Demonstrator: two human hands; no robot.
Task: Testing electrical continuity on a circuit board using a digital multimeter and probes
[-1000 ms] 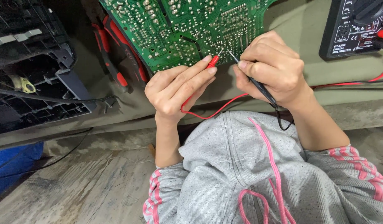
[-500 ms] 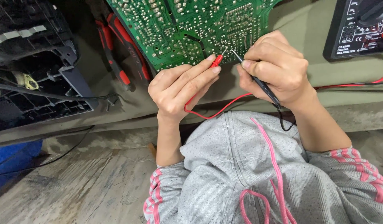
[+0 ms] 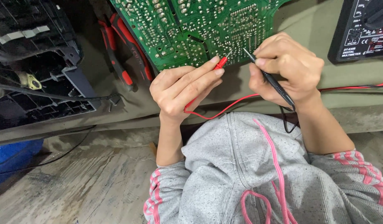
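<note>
Green circuit board (image 3: 191,29) just beyond both hands, solder side up. Left hand (image 3: 181,89) clenched on red probe (image 3: 218,64), tip touching board near its lower edge. Right hand (image 3: 289,68) grasping black probe (image 3: 268,79), tip close beside the red one. Black multimeter (image 3: 361,29) past right hand; red-handled pliers (image 3: 123,54) left of left hand.

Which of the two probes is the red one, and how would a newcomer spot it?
Start at the green circuit board. At its lower edge two probes meet the solder side. The red plastic probe is pinched by the left hand, trailing a red wire; the other is black.
</note>
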